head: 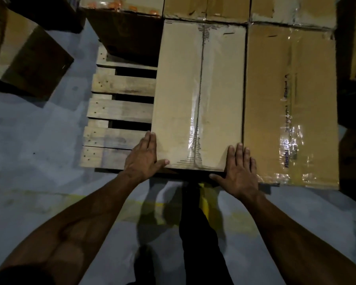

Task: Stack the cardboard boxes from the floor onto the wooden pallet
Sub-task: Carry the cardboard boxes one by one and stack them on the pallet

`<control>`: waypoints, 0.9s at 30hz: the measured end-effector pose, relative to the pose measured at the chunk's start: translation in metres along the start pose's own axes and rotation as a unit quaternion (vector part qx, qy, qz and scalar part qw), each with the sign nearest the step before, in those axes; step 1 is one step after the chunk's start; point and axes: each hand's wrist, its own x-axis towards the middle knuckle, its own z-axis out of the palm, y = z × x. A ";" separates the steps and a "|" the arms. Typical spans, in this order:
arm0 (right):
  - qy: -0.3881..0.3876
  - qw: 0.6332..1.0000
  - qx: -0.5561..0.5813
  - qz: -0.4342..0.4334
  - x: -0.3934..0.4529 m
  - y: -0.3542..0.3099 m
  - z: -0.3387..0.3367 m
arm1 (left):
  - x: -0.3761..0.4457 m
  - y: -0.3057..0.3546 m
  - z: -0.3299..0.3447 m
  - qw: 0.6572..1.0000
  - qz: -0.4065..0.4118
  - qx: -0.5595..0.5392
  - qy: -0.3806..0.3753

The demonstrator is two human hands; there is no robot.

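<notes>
A taped cardboard box [199, 95] lies flat on the wooden pallet [119, 110], in the middle of the view. My left hand [145, 156] rests flat against its near left corner, thumb on the top face and fingers straight along the side. On the near right corner my right hand [239, 171] lies with straight fingers spread over the top edge. A second, wider box [290, 108] with shiny tape sits on the pallet right beside it, touching. Further boxes [206, 7] stand behind them.
Bare pallet slats show to the left of the box. A dark brown box [130, 31] stands at the pallet's far left. Another box [27, 58] sits on the grey floor at the upper left. My legs and a yellow floor marking [206, 204] are below.
</notes>
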 end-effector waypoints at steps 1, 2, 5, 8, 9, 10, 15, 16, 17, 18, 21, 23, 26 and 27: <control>-0.003 1.000 -0.008 -0.001 -0.004 0.000 0.002 | -0.006 -0.002 0.002 1.000 0.006 0.014 -0.007; -0.001 1.000 -0.013 -0.001 -0.007 0.000 0.003 | -0.010 -0.004 0.003 0.999 0.009 0.027 -0.015; 0.038 0.999 -0.017 0.005 -0.010 -0.004 0.003 | -0.010 -0.003 0.005 0.998 0.019 0.065 -0.010; 0.076 0.997 -0.014 0.012 -0.007 -0.008 0.000 | -0.005 0.000 0.005 0.993 0.025 0.111 0.019; 0.078 0.997 -0.018 0.014 -0.005 -0.008 -0.001 | -0.004 0.000 0.004 0.992 0.023 0.119 0.022; 0.078 0.997 -0.022 0.014 -0.004 -0.008 -0.002 | -0.003 0.000 0.002 0.992 0.023 0.125 0.022; 0.076 0.997 -0.029 0.008 -0.002 -0.006 -0.006 | -0.004 0.001 -0.001 0.992 0.020 0.126 0.011; 0.077 0.996 -0.035 0.006 -0.003 -0.006 -0.007 | -0.004 0.002 -0.001 0.992 0.018 0.126 0.010; 0.077 0.996 -0.039 0.006 -0.003 -0.006 -0.008 | -0.004 0.003 -0.001 0.992 0.016 0.127 0.009; 0.075 0.996 -0.039 0.008 -0.003 -0.007 -0.008 | -0.004 0.005 -0.002 0.991 0.013 0.130 0.008; 0.067 0.997 -0.028 0.009 -0.003 -0.007 -0.009 | -0.005 0.007 -0.002 0.991 0.007 0.133 0.010; 0.061 0.998 -0.013 0.007 -0.002 -0.006 -0.012 | -0.007 0.010 -0.001 0.992 0.005 0.129 0.012; 0.068 0.998 0.001 -0.006 -0.006 -0.001 -0.012 | -0.010 0.017 0.001 0.992 0.003 0.126 0.015; 0.069 0.998 0.001 -0.013 -0.008 0.002 -0.010 | -0.010 0.021 0.002 0.992 0.009 0.128 0.016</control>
